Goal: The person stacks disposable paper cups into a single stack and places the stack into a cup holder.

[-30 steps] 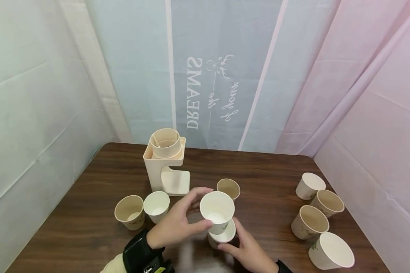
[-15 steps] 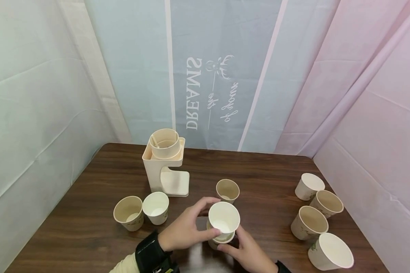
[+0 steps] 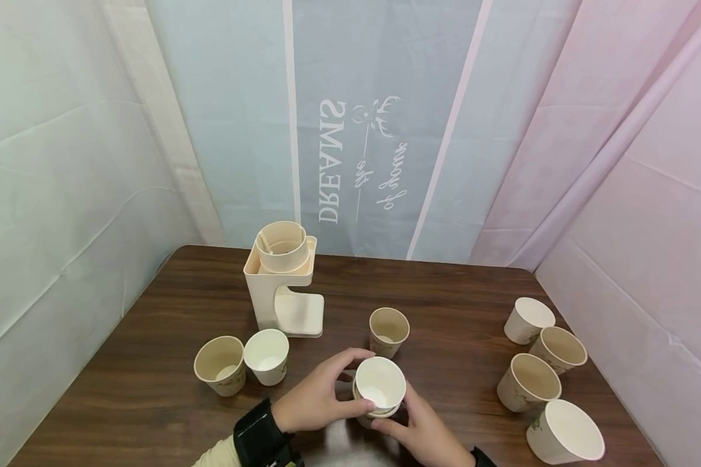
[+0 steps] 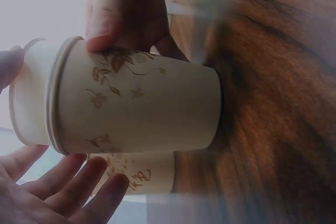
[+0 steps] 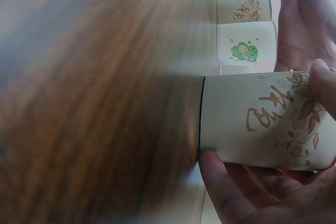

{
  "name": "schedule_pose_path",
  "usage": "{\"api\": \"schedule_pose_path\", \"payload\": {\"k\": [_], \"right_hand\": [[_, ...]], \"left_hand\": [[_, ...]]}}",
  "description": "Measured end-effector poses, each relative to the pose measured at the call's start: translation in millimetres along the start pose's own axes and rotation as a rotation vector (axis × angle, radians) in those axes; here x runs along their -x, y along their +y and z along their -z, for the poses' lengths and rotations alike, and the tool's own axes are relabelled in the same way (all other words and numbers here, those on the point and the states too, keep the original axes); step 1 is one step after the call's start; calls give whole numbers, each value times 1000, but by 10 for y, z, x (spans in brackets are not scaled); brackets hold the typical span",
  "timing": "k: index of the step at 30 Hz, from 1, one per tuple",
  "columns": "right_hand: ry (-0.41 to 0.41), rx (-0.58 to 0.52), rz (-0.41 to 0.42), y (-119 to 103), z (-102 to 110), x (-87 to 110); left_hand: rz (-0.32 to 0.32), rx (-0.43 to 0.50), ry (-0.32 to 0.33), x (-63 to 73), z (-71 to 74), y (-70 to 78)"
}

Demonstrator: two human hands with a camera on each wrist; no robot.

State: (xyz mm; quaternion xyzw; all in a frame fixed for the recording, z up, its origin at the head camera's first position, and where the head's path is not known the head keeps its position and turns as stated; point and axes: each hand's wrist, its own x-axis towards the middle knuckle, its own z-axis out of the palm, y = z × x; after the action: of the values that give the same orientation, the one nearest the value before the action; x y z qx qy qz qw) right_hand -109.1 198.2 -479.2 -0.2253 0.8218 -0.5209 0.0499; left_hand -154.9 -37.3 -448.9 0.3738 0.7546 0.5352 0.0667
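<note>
Near the table's front edge, my left hand (image 3: 321, 397) holds a white paper cup (image 3: 380, 381) by its sides, thumb in front and fingers behind. The white cup (image 4: 32, 93) sits partly inside a tan paper cup (image 4: 142, 103) with brown leaf print; the rim there looks doubled. My right hand (image 3: 431, 433) grips this tan cup (image 5: 252, 121) low around its sides, and its base is on the table. Just behind stands another tan cup (image 3: 389, 332), upright and apart from both hands. How deep the white cup goes is hidden.
On the left, a tan cup (image 3: 221, 366) and a white cup (image 3: 267, 357) stand side by side. Behind them is a cream cup-holder stand (image 3: 263, 298) with a round container (image 3: 282, 250) on top. Several cups, including a large white one (image 3: 566, 433), line the right side.
My left hand has moved right and toward the front, lowering the white cup into the tan one. The right hand stays around the tan cup.
</note>
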Motion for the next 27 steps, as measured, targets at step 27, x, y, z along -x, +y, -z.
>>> {"api": "schedule_pose_path", "payload": {"k": [27], "right_hand": [[40, 64, 61, 49, -18, 9]], "left_hand": [[76, 53, -98, 50, -3, -135]]}}
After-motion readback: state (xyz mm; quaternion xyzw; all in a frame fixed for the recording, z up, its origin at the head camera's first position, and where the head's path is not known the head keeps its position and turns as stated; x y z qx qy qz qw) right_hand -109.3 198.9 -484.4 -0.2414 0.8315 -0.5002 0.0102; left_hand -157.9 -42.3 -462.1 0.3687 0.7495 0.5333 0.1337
